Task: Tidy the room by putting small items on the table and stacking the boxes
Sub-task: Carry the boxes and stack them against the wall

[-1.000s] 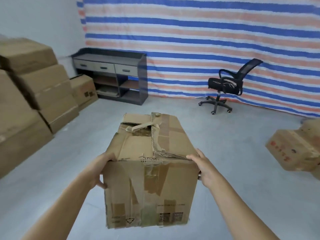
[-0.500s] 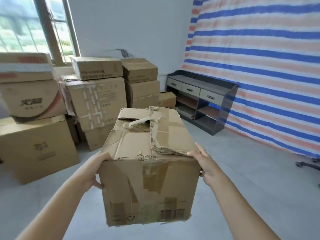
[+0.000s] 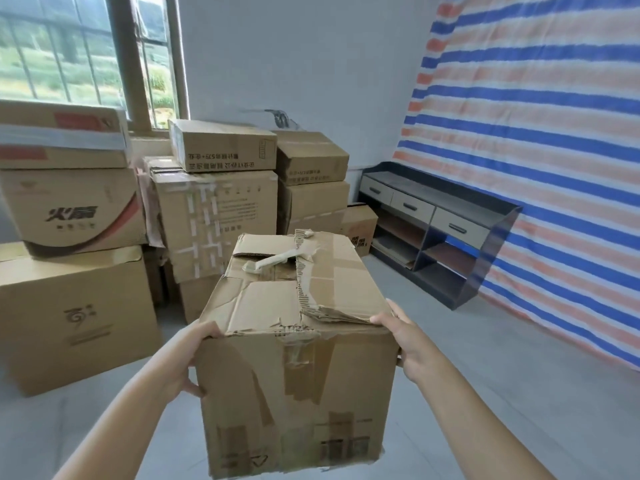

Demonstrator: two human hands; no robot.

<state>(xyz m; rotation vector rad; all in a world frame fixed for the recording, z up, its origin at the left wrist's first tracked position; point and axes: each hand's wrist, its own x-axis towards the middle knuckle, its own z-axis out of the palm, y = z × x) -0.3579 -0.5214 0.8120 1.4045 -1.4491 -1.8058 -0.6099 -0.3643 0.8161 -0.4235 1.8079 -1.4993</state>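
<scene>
Soft window (image 3: 79,53) daylight; slight blur

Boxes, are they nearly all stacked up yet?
Partly. Done: the stacked boxes already stand in piles by the window. In hand: the left hand and right hand grip a torn box by its sides, off the floor. Left: setting it on a pile. No small items are in view, so that part I cannot tell.

Window (image 3: 69,53), striped tarp (image 3: 536,116), grey floor (image 3: 485,358), dark cabinet (image 3: 446,230)
</scene>
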